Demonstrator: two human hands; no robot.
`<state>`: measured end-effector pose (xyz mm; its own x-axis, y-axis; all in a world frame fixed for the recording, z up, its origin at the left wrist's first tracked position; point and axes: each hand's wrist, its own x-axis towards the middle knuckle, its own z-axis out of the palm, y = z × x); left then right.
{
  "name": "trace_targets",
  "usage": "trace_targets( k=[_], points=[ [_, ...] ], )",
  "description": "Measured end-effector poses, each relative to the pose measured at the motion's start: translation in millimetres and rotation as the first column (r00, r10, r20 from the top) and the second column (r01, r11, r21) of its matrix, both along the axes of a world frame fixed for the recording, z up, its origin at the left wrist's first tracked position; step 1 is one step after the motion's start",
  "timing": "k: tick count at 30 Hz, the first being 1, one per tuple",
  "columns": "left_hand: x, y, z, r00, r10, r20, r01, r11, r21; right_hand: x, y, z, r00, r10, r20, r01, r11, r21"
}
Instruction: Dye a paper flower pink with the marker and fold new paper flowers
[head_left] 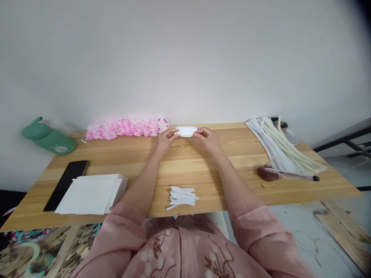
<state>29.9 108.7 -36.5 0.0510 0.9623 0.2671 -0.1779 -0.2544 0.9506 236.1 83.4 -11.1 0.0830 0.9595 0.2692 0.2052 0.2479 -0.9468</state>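
Between my two hands, near the back edge of the wooden table, a small white oblong piece with rounded ends is held up; it looks like paper. My left hand pinches its left end between thumb and fingers. At the right end, my right hand grips it the same way. A small pile of short white strips lies between my forearms, close to the front edge. Just left of my left hand runs a row of pink and white ruffled flowers.
To the left stand a tilted-looking green bottle, a black phone and a stack of white paper. On the right lie a bundle of long white and cream strips, a dark red round object and a pen. A wall rises behind.
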Motion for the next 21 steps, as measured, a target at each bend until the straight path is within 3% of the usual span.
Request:
trace_targets(
  k=[5,12,21],
  points=[
    [0.2,-1.7,1.2,0.999,0.014,-0.034,-0.014,1.000,0.007,0.2,-1.1,2.2,1.000,-0.005,-0.002,0.005,1.000,-0.010],
    [-1.4,-4.8,9.3,0.973,0.198,-0.120,-0.183,0.975,0.125,-0.3,0.2,3.9,0.995,0.055,-0.080,-0.059,0.997,-0.049],
    [-0.1,-6.1,9.5,0.974,0.194,-0.118,-0.181,0.977,0.112,1.7,-1.4,6.4,0.996,0.066,-0.064,-0.068,0.997,-0.029]
  ],
)
